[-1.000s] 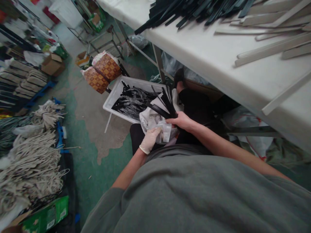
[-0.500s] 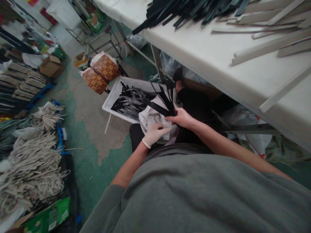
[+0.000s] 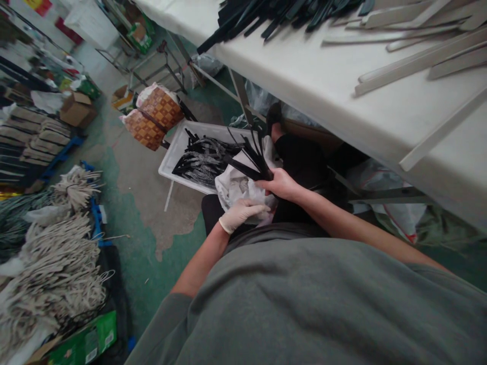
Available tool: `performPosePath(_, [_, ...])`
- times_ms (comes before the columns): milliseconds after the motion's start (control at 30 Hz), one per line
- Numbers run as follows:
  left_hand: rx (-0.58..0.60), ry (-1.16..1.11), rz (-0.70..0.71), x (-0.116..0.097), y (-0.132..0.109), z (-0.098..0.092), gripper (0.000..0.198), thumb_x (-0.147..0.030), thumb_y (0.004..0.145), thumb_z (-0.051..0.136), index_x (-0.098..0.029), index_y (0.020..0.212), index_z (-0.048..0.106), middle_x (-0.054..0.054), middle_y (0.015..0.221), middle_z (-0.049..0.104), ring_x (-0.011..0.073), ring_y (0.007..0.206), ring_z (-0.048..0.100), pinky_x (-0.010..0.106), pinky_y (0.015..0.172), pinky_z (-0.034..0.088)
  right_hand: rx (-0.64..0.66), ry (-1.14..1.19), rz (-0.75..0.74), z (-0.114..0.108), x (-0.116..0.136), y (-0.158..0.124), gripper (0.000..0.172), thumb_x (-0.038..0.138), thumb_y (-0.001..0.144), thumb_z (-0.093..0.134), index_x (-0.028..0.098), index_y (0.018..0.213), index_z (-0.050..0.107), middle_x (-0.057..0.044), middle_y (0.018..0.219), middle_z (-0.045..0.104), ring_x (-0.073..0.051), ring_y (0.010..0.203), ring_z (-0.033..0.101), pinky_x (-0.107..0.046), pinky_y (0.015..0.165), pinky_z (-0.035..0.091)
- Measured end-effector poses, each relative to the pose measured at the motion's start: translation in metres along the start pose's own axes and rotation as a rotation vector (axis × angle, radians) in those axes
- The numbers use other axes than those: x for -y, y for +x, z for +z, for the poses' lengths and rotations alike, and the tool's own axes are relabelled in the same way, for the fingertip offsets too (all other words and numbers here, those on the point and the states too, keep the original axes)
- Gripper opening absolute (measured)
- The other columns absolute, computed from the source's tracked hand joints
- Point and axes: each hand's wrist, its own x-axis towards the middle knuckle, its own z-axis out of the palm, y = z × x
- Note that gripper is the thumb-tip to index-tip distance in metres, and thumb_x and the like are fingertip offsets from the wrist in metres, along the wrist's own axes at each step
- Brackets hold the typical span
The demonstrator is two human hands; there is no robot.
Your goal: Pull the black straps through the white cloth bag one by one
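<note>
My right hand (image 3: 281, 183), bare, is closed around one end of a bundle of flat black strips (image 3: 249, 167). The strips fan out away from me over my lap. Lower and to the left, my left hand (image 3: 239, 215) wears a thin white glove, its fingers stretched out toward the right hand. It rests at the near side of a crumpled white cloth or bag (image 3: 228, 183) on my lap, and I see nothing held in it. Just beyond my knees stands a white plastic crate (image 3: 167, 165), holding many black strips (image 3: 207, 162), some dusted white.
On the right, a white-covered table (image 3: 304, 76) bears black strips (image 3: 274, 17) and beige strips (image 3: 403, 58). A seat with a checkered cushion (image 3: 154, 119) stands behind the crate. Bundles of beige cord (image 3: 64, 268) lie at left, near a green package (image 3: 91, 337).
My left hand has shifted slightly down and right, and the pale piece by its fingers no longer shows. The right hand keeps its hold on the strips. The view has shifted slightly.
</note>
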Motion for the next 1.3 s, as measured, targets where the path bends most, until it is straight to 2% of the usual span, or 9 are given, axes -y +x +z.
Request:
performPosePath(100, [-0.090,-0.148,0.148,-0.015,0.006,-0.015,0.034,-0.040,0.056,0.088,-0.014,0.070,0.071,0.004,0.065,0.069,0.0143,0.060,0.062,0.026,0.065,0.052,-0.015,-0.012,-0.037,-0.017,0.015,-0.017,0.022,0.037,0.074,0.068,0.015,0.074,0.065,0.001,0.055,0.059,-0.010,0.043,0.048,-0.024,0.044,0.038])
performPosePath(200, [-0.276,-0.476,0.281,-0.035,0.012,-0.031,0.039,-0.041,0.055,0.089,-0.015,0.070,0.064,-0.001,0.064,0.065,0.0121,0.060,0.062,0.026,0.069,0.054,0.015,-0.042,-0.084,-0.039,0.025,-0.044,0.033,0.046,0.083,0.061,0.016,0.069,0.065,0.002,0.046,0.052,-0.011,0.043,0.046,-0.025,0.048,0.038])
performPosePath(300, [-0.362,-0.683,0.235,-0.049,0.016,-0.039,0.031,-0.040,0.071,0.080,-0.016,0.073,0.061,-0.001,0.070,0.067,0.0115,0.063,0.065,0.027,0.072,0.054,0.069,-0.064,-0.066,-0.056,0.026,-0.072,0.040,0.051,0.086,0.057,0.018,0.064,0.061,0.001,0.048,0.053,-0.010,0.042,0.045,-0.026,0.048,0.037])
performPosePath(400, [-0.359,-0.787,0.185,-0.052,0.020,-0.036,0.022,-0.037,0.084,0.069,-0.016,0.080,0.063,0.002,0.079,0.070,0.0120,0.068,0.067,0.026,0.073,0.054,0.104,-0.094,-0.005,-0.061,0.021,-0.093,0.044,0.055,0.085,0.058,0.018,0.062,0.061,0.000,0.047,0.053,-0.011,0.042,0.046,-0.026,0.047,0.037])
performPosePath(700, [-0.272,-0.781,0.092,-0.040,0.025,-0.014,0.020,-0.035,0.087,0.065,-0.016,0.082,0.064,0.002,0.077,0.071,0.0132,0.067,0.067,0.027,0.071,0.053,0.062,-0.147,-0.017,-0.053,0.010,-0.092,0.047,0.059,0.082,0.060,0.017,0.063,0.063,-0.001,0.048,0.054,-0.012,0.042,0.049,-0.026,0.048,0.041])
performPosePath(900, [-0.256,-0.726,0.057,-0.031,0.023,-0.008,0.022,-0.035,0.076,0.077,-0.016,0.078,0.064,0.002,0.076,0.070,0.0137,0.068,0.066,0.028,0.074,0.052,-0.005,-0.265,0.033,-0.047,0.005,-0.086,0.042,0.056,0.079,0.061,0.017,0.065,0.063,-0.003,0.054,0.061,-0.014,0.044,0.054,-0.027,0.049,0.044])
performPosePath(1133, [-0.161,-0.598,0.050,0.005,0.021,0.028,0.038,-0.039,0.061,0.087,-0.015,0.079,0.064,0.002,0.070,0.067,0.0149,0.064,0.064,0.029,0.069,0.052,0.039,-0.231,0.027,-0.023,0.013,-0.063,0.027,0.045,0.079,0.060,0.018,0.075,0.061,-0.004,0.065,0.070,-0.015,0.044,0.056,-0.026,0.045,0.044])
performPosePath(1200, [-0.181,-0.607,0.099,0.006,0.019,0.024,0.038,-0.040,0.061,0.087,-0.014,0.077,0.064,0.003,0.071,0.068,0.0147,0.065,0.065,0.028,0.070,0.052,0.052,-0.267,0.017,-0.027,0.014,-0.063,0.025,0.043,0.079,0.060,0.018,0.076,0.062,-0.004,0.064,0.070,-0.016,0.046,0.059,-0.027,0.046,0.045])
performPosePath(1300, [-0.296,-0.641,0.206,0.000,0.012,0.004,0.034,-0.038,0.063,0.086,-0.015,0.079,0.067,0.003,0.077,0.070,0.0149,0.072,0.066,0.028,0.073,0.052,0.077,-0.351,0.006,-0.041,0.012,-0.073,0.026,0.044,0.079,0.061,0.018,0.074,0.065,-0.004,0.059,0.068,-0.019,0.051,0.063,-0.028,0.049,0.046])
